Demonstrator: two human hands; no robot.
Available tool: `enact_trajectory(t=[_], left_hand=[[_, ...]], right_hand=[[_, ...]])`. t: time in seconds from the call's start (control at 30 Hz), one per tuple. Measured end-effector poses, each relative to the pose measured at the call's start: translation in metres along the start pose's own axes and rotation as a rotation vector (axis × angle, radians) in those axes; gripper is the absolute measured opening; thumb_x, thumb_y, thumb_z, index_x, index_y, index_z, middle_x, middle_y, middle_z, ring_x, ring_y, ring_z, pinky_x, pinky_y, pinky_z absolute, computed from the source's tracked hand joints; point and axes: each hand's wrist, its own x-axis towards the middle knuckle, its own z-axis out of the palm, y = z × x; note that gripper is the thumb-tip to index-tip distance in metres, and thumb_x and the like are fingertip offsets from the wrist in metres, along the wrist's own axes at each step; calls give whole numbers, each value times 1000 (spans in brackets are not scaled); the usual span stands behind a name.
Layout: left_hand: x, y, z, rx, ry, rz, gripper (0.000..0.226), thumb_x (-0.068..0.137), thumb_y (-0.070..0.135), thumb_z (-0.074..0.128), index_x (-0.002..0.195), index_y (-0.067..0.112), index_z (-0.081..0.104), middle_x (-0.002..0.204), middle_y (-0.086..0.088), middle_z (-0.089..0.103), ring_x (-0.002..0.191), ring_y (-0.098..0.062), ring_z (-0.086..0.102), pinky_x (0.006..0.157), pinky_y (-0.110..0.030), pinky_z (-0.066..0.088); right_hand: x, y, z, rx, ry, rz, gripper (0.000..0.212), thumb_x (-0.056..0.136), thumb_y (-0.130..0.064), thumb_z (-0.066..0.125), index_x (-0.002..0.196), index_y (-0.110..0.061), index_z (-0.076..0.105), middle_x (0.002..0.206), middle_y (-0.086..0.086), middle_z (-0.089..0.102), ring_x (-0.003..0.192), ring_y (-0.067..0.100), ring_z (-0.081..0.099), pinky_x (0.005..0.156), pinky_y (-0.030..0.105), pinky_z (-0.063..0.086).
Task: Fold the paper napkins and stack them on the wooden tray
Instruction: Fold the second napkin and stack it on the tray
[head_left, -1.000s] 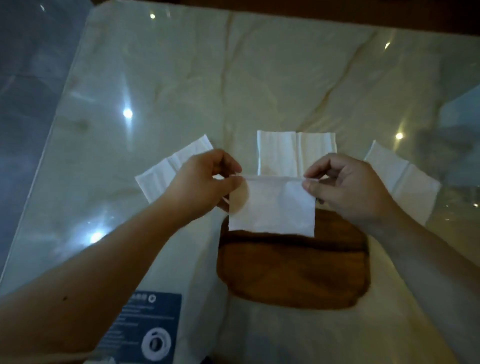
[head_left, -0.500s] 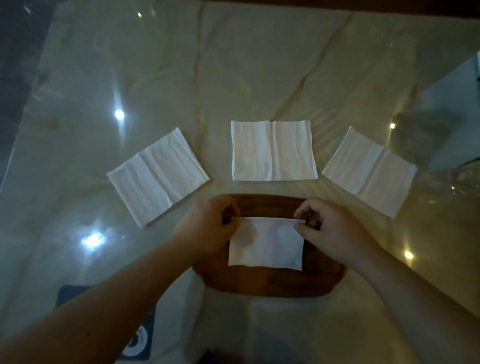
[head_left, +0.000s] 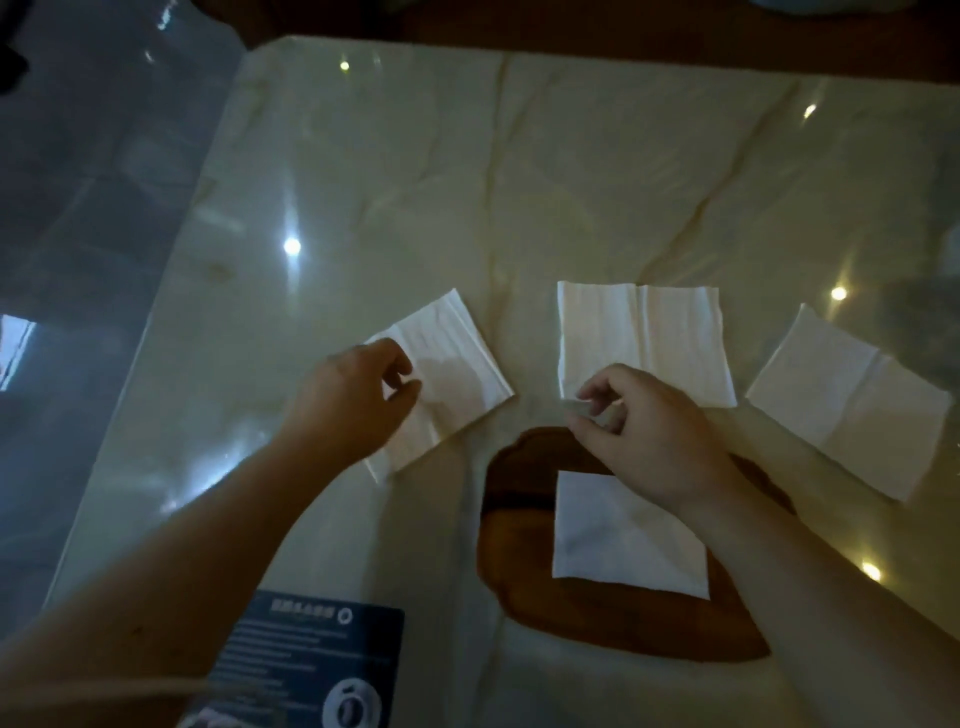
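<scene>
While the glossy marble table (head_left: 597, 171) fills almost the whole view, a wooden tray (head_left: 524, 519) lies on its near part, and the right forearm crosses over the tray's right side and hides it. One folded napkin (head_left: 613, 540) rests flat on the tray, its upper right corner covered by the right wrist. Three unfolded napkins lie on the table beyond the tray: the left napkin (head_left: 457, 364), the middle napkin (head_left: 644, 332) and the right napkin (head_left: 852, 400), each apart from the others. A dark printed card (head_left: 311, 660) lies at the near edge. The left hand (head_left: 353, 400) is over the left napkin with fingers curled, and grasps nothing I can see. The right hand (head_left: 649, 426) pinches the near left corner of the middle napkin.
</scene>
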Motion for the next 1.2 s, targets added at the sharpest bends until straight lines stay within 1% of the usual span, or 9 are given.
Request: enact_trajectory(t=[0.13,0.33,0.53,0.77,0.9,0.97,1.03,1.1,1.2], left_hand=[[15,-46,-13,46,53,-33,23,80,30,67,100,19,63,98,-1,68,82,-24,63,71,-32,45],[25,-72,-15,153,68,-12,38,84,39,61,113,15,59,106,-9,64,96,-31,60,77,-42,51],[18,-73,-7,248,22,45,28,87,42,52,95,17,60,95,-3,59,95,-25,56,68,-38,50],[-5,-70,-3,182,-74,88,21,87,37,47,73,21,51,76,4,55,79,-22,56,63,-35,51],[-19,-68,2,171,-125,181,29,88,44,47,68,23,50,71,4,54,67,-20,53,57,-30,46],[-19,-68,0,121,-61,224,28,86,42,54,68,22,50,69,4,51,62,-21,53,51,-30,44],[-11,-69,-5,63,125,275,20,80,35,65,76,17,58,78,-2,58,70,-27,59,50,-35,50],[1,-68,-12,32,251,322,28,75,28,72,95,12,62,96,-10,62,89,-31,60,64,-40,55],[21,-62,-21,12,191,391,67,74,29,74,130,7,45,128,-15,55,119,-33,48,98,-43,44]], right_hand=[[35,-25,25,-44,-43,34,18,80,-42,66,91,-29,56,85,-10,62,74,7,56,66,30,46],[65,-41,48,-159,-55,94,24,79,-42,67,92,-24,59,88,-5,64,81,18,61,73,35,51],[70,-47,59,-274,-62,102,13,81,-35,67,76,-25,59,77,-10,55,72,13,55,62,29,40],[89,-57,44,-189,-49,16,9,82,-30,66,80,-21,64,76,-5,67,75,17,62,68,38,53],[106,-67,36,-167,-47,-76,4,80,-24,67,80,-21,64,72,-9,63,73,15,62,65,32,50],[109,-72,35,-141,-91,-129,2,80,-19,67,81,-20,65,73,-9,63,75,13,62,65,29,49],[108,-76,34,-116,-137,-173,3,81,-16,66,84,-17,67,77,-9,64,75,7,62,66,23,48],[103,-78,33,-92,-151,-201,4,82,-14,66,85,-16,68,76,-13,62,71,-4,60,62,10,41],[92,-82,32,-55,-140,-239,5,82,-13,68,87,-12,69,79,-8,65,69,-16,54,61,0,37]])
